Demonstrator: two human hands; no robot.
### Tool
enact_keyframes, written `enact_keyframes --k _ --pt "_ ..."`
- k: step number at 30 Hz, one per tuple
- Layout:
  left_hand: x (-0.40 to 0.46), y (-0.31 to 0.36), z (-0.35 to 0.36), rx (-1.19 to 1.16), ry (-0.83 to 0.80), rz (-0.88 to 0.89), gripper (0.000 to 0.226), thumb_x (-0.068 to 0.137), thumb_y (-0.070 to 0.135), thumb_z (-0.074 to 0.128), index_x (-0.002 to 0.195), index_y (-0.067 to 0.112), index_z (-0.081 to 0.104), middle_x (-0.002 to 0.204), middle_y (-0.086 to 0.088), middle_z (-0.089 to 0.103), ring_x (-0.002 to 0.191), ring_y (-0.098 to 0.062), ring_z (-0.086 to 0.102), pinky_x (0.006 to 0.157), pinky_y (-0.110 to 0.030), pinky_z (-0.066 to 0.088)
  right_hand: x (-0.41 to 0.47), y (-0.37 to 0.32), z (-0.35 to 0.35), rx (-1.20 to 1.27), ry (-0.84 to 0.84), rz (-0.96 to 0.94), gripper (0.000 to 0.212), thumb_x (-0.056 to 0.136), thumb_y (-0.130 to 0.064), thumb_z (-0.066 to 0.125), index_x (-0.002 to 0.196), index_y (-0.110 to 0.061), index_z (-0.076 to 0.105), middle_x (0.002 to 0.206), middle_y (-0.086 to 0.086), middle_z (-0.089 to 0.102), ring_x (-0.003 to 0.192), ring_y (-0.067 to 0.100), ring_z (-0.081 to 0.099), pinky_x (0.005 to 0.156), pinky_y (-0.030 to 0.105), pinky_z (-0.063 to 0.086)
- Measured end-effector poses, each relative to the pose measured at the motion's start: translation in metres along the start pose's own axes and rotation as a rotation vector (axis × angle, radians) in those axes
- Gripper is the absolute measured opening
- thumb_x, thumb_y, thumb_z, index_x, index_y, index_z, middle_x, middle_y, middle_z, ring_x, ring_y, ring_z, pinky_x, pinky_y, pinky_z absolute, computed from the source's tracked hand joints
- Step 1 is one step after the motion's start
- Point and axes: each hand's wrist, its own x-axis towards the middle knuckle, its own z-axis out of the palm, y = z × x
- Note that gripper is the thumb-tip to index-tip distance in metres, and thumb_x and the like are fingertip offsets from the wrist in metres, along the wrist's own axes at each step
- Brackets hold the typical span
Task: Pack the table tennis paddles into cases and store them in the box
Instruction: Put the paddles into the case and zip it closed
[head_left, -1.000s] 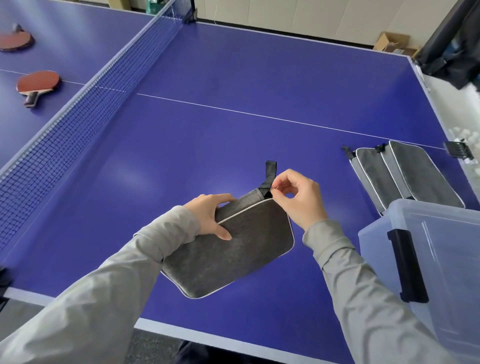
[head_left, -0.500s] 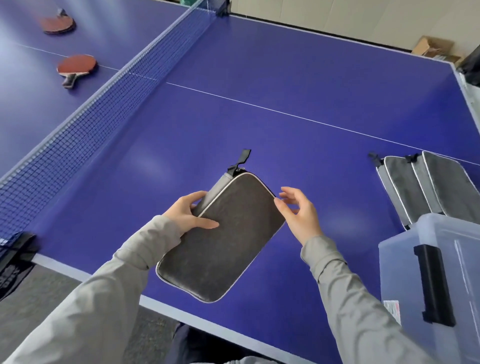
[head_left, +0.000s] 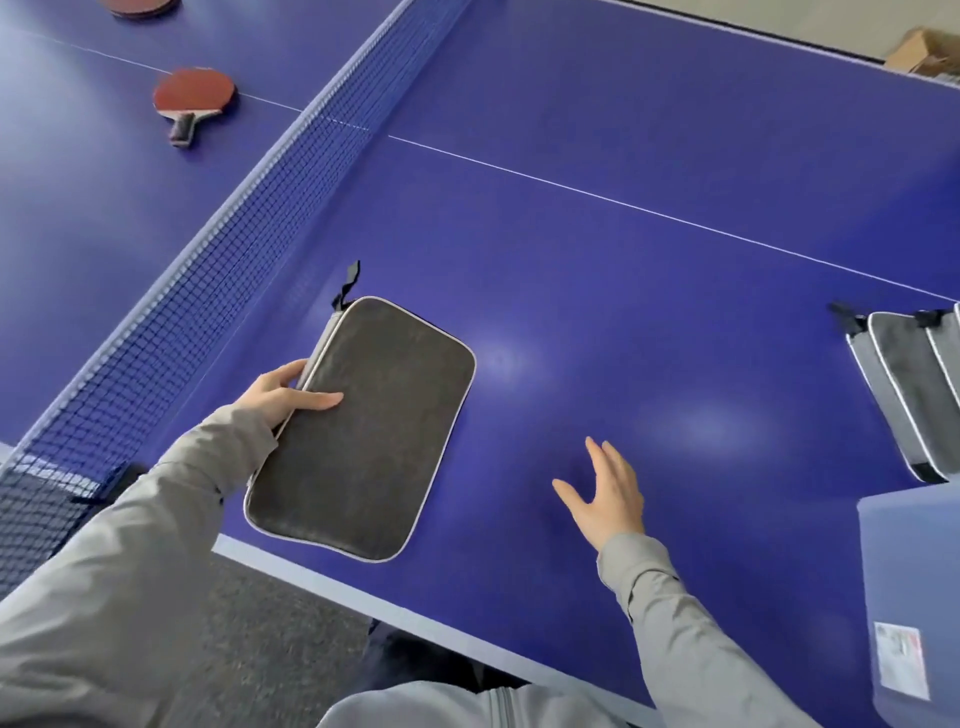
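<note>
My left hand (head_left: 283, 395) grips the long left edge of a dark grey paddle case (head_left: 363, 431), thumb across its top face. The case is closed, its black zipper pull (head_left: 349, 280) pointing away from me, and it hangs over the table's near edge. My right hand (head_left: 605, 493) hovers open above the blue table (head_left: 623, 286) to the right of the case, holding nothing. Two more grey cases (head_left: 909, 395) lie at the right edge. The clear plastic box (head_left: 909, 597) stands at the near right. A red paddle (head_left: 192, 96) lies beyond the net.
The net (head_left: 208, 280) runs diagonally along the left, close to the held case. A second red paddle (head_left: 137, 5) shows at the top left edge. A cardboard box (head_left: 919, 49) sits on the floor past the far corner. Grey carpet lies below the table's near edge.
My right hand let go of the zipper pull and the case and drew back to the right. My left hand carried the case leftward toward the net. The view swung left.
</note>
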Motion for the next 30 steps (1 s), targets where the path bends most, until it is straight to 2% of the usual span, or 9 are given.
enact_keyframes --k 2,8,11,15,19,22,26,30 --pt "0.013 -0.002 -0.026 -0.010 0.006 -0.038 0.044 0.063 0.014 0.079 0.102 0.032 0.068 0.095 -0.005 0.074 0.078 -0.025 0.072 0.066 -0.034 0.057 -0.003 -0.007 0.013 -0.067 0.001 0.035 0.076 0.087 -0.049 0.057 0.149 -0.028 0.018 0.158 -0.002 0.009 0.146 0.018 0.003 0.113 0.045 0.018" --pt "0.048 -0.010 -0.080 -0.010 -0.010 -0.123 0.050 0.047 0.023 0.083 0.094 0.034 0.072 0.091 -0.002 0.075 0.076 -0.022 0.073 0.057 -0.030 0.057 -0.011 -0.026 0.047 -0.173 0.011 0.139 0.083 0.085 -0.055 0.056 0.149 -0.031 0.011 0.159 -0.002 0.004 0.147 0.019 0.000 0.113 0.045 0.020" --pt "0.059 -0.014 -0.097 -0.018 -0.021 -0.152 0.052 0.048 0.020 0.083 0.098 0.032 0.072 0.093 -0.004 0.075 0.079 -0.025 0.072 0.066 -0.034 0.057 -0.014 -0.034 0.059 -0.199 0.019 0.178 0.084 0.084 -0.057 0.057 0.149 -0.031 0.010 0.159 -0.002 0.003 0.146 0.020 0.000 0.111 0.045 0.023" --pt "0.068 -0.021 -0.106 -0.013 0.007 -0.142 0.046 0.064 0.010 0.081 0.107 0.022 0.069 0.096 -0.006 0.073 0.086 -0.026 0.069 0.083 -0.038 0.053 -0.016 -0.040 0.069 -0.236 0.027 0.212 0.086 0.082 -0.057 0.058 0.149 -0.030 0.011 0.159 -0.001 0.004 0.146 0.021 0.002 0.110 0.045 0.027" --pt "0.070 -0.028 -0.104 0.001 0.078 -0.115 0.043 0.070 0.007 0.079 0.111 0.015 0.068 0.091 -0.006 0.070 0.079 -0.023 0.065 0.081 -0.035 0.052 -0.016 -0.041 0.075 -0.301 0.029 0.222 0.087 0.082 -0.058 0.058 0.149 -0.029 0.011 0.159 0.000 0.002 0.147 0.021 -0.001 0.108 0.043 0.029" --pt "0.071 -0.038 -0.105 0.028 0.112 -0.100 0.046 0.072 0.011 0.079 0.116 0.012 0.066 0.100 -0.012 0.067 0.084 -0.028 0.063 0.085 -0.039 0.052 -0.016 -0.042 0.077 -0.367 0.019 0.219 0.087 0.082 -0.059 0.057 0.149 -0.029 0.010 0.159 0.002 0.000 0.147 0.021 -0.002 0.106 0.041 0.032" --pt "0.072 -0.047 -0.101 0.185 0.200 -0.048 0.049 0.076 0.022 0.078 0.121 0.015 0.062 0.114 -0.011 0.064 0.104 -0.033 0.061 0.097 -0.045 0.047 -0.017 -0.044 0.078 -0.409 0.009 0.225 0.087 0.083 -0.059 0.056 0.150 -0.029 0.009 0.159 0.002 -0.002 0.147 0.022 -0.003 0.107 0.041 0.033" --pt "0.068 -0.049 -0.089 0.572 0.316 0.107 0.068 0.082 0.030 0.071 0.140 0.013 0.042 0.134 -0.014 0.044 0.121 -0.033 0.045 0.105 -0.044 0.036 -0.017 -0.046 0.077 -0.445 -0.008 0.233 0.087 0.084 -0.061 0.053 0.150 -0.028 0.007 0.159 0.003 -0.003 0.147 0.023 -0.003 0.109 0.040 0.030"
